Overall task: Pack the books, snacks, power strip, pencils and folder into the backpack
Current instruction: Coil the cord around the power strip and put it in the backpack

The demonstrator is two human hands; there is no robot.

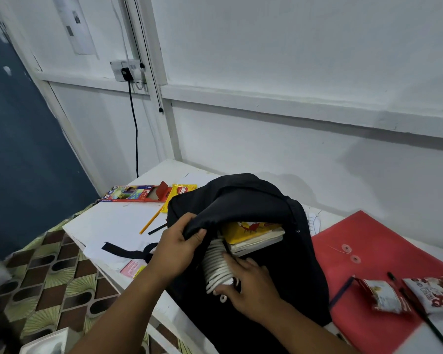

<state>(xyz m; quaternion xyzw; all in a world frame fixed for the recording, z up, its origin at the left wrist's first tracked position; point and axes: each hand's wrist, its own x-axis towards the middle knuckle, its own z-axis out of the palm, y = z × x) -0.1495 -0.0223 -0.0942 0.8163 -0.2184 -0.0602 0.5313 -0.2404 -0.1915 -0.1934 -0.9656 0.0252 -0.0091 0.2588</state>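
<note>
Feeding: power strip (219,267) going into the backpack (279,277), cord wound round it in white coils.
Right hand (251,287): fingers curled round the strip's near end, grasping it from the right side.
Left hand (177,249): thumb and fingers pinching the black flap (230,213) of the mouth, lifted up and back.
Strip axis: long axis runs from the near end at the right hand up and away into the opening; far end already under the flap.
Direction of push: judged along that axis, away from the person, into the gap left of the books (253,237).
Books: yellow-covered stack inside the mouth, touching or just beside the strip's far end; may block it.
Nearer hand: right, already on the strip.
Folder (368,241): red, on the table (113,221) at the right edge, just beside the backpack.
Snacks (384,296): two packets on the folder's near corner; a yellow one (182,191) behind the backpack.
Pencils: box (133,193) at the far left corner, open; one loose pencil (150,222) near it.
Progress: judged roughly midway.
</note>
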